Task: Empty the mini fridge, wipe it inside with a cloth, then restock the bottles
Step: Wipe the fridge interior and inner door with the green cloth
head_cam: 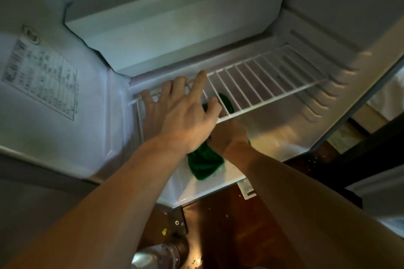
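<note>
Head cam: left hand (177, 113) is open, palm down, fingers spread flat on the front left of the wire shelf (262, 81) inside the fridge (218, 28); forearm reaches in from lower left. Right hand (229, 135) sits under the shelf, closed around the green cloth (204, 164), which bunches below the wrist and pokes up behind the shelf wires. Bottle (157, 255) top on the floor, bottom edge.
</note>
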A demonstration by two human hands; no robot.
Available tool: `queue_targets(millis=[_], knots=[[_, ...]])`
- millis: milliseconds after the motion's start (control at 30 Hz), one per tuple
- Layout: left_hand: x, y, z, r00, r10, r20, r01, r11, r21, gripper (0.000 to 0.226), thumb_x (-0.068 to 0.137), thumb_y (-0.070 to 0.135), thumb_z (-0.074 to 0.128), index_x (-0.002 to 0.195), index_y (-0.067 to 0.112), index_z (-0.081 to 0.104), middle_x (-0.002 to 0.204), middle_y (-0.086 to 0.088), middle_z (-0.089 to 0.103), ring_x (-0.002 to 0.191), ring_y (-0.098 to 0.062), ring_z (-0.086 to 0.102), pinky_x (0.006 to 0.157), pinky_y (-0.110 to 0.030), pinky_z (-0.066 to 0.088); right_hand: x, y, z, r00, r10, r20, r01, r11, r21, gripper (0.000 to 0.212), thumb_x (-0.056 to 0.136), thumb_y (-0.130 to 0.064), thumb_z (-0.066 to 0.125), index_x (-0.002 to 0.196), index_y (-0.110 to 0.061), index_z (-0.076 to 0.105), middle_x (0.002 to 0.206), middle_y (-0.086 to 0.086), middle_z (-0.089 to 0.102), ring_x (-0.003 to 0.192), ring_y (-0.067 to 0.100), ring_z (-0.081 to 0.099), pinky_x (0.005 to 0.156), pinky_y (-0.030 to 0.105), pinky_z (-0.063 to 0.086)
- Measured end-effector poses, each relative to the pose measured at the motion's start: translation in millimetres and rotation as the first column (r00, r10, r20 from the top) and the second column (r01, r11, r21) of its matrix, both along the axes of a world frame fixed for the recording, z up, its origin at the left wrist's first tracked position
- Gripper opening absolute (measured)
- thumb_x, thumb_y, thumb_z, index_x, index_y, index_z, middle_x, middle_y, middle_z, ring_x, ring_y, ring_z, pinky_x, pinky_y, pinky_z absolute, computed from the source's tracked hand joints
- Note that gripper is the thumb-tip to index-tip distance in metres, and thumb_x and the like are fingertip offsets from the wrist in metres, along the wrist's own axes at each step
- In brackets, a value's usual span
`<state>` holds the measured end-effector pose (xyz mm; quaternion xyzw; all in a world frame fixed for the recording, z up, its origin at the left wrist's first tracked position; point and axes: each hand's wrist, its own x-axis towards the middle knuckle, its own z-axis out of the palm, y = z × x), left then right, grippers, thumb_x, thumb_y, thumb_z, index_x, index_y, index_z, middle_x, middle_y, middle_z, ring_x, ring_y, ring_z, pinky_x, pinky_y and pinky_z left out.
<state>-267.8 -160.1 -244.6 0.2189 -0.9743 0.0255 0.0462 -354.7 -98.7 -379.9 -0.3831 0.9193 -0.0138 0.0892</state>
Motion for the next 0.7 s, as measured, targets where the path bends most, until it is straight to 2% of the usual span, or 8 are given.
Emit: queue_targets(millis=[133, 200, 267, 333, 433, 533, 600, 700], knots=[[-1, 1, 2, 0.999, -0.001, -0.036, 0.002, 1.0, 0.025, 0.07, 0.084, 0.058, 0.013, 0.151, 0.038, 0.015, 0.144, 0.001, 0.041, 0.134, -0.022, 0.034, 0.106, -0.057, 0.024, 20, 62, -1, 0.999, 0.039, 0.037, -0.038, 0.998, -0.048, 0.073, 0.081, -0.045, 0.061, 0.144, -0.034, 0.026, 0.152, 0.013, 0.022, 0.119, 0.041, 0.046, 0.092, 0.043, 0.049], [0, 0, 3, 1.0, -0.003, -0.031, 0.003, 1.0, 0.001, 0.07, 0.084, 0.059, 0.012, 0.151, 0.037, 0.015, 0.144, 0.0, 0.041, 0.133, -0.023, 0.036, 0.106, -0.058, 0.025, 30, 92, -4, 0.999, 0.011, 0.046, -0.006, 0.995, -0.103, 0.072, 0.075, -0.045, 0.068, 0.137, -0.034, 0.033, 0.146, 0.014, 0.033, 0.111, 0.04, 0.053, 0.082, 0.045, 0.055], [1, 2, 3, 1.0, 0.004, -0.03, -0.005, 1.0, -0.004, 0.071, 0.084, 0.059, 0.011, 0.151, 0.037, 0.014, 0.145, 0.0, 0.041, 0.133, -0.022, 0.035, 0.106, -0.057, 0.024, 33, 112, -9, 1.0, 0.014, -0.011, -0.015, 0.99, -0.137, 0.066, 0.065, -0.043, 0.074, 0.124, -0.031, 0.047, 0.13, 0.017, 0.052, 0.091, 0.038, 0.063, 0.066, 0.043, 0.059], [1, 3, 3, 0.999, 0.014, -0.031, -0.013, 1.0, 0.01, 0.07, 0.084, 0.059, 0.013, 0.151, 0.037, 0.014, 0.145, 0.001, 0.039, 0.135, -0.021, 0.033, 0.107, -0.058, 0.022, 29, 114, -12, 1.0, 0.001, -0.026, -0.005, 0.987, -0.16, 0.058, 0.066, -0.042, 0.072, 0.12, -0.029, 0.054, 0.125, 0.017, 0.056, 0.084, 0.038, 0.064, 0.061, 0.042, 0.058], [1, 1, 1, 0.999, 0.018, -0.05, -0.016, 0.999, 0.039, 0.068, 0.086, 0.059, 0.018, 0.151, 0.038, 0.015, 0.147, 0.001, 0.038, 0.137, -0.02, 0.031, 0.108, -0.061, 0.018, 14, 92, -11, 0.999, -0.045, 0.003, 0.046, 0.993, -0.105, 0.062, 0.071, -0.041, 0.066, 0.131, -0.031, 0.051, 0.138, 0.015, 0.046, 0.094, 0.041, 0.061, 0.071, 0.044, 0.056], [0, -3, 0, 0.999, 0.013, -0.049, -0.01, 0.999, 0.052, 0.07, 0.085, 0.06, 0.016, 0.151, 0.038, 0.014, 0.149, 0.0, 0.035, 0.138, -0.022, 0.028, 0.109, -0.062, 0.015, -10, 65, -20, 0.999, -0.031, -0.032, 0.027, 0.993, -0.111, 0.068, 0.07, -0.047, 0.051, 0.135, -0.026, 0.052, 0.14, 0.021, 0.047, 0.105, 0.044, 0.06, 0.07, 0.044, 0.056], [-1, -2, -2, 0.999, 0.005, -0.042, -0.003, 0.998, 0.056, 0.069, 0.086, 0.06, 0.016, 0.151, 0.038, 0.013, 0.15, 0.0, 0.034, 0.139, -0.022, 0.027, 0.109, -0.063, 0.014, -24, 49, -15, 0.999, -0.039, 0.016, 0.04, 0.997, -0.064, 0.074, 0.073, -0.051, 0.04, 0.142, -0.024, 0.042, 0.143, 0.019, 0.043, 0.119, 0.042, 0.052, 0.088, 0.045, 0.052], [-2, -2, -3, 1.0, -0.01, -0.03, 0.012, 0.998, 0.06, 0.069, 0.086, 0.061, 0.014, 0.151, 0.038, 0.012, 0.151, 0.0, 0.034, 0.139, -0.023, 0.028, 0.109, -0.063, 0.015, -24, 42, -9, 0.991, -0.104, 0.079, 0.106, 0.994, -0.018, 0.071, 0.078, -0.042, 0.055, 0.144, -0.026, 0.034, 0.145, 0.014, 0.039, 0.124, 0.037, 0.047, 0.097, 0.042, 0.046]])
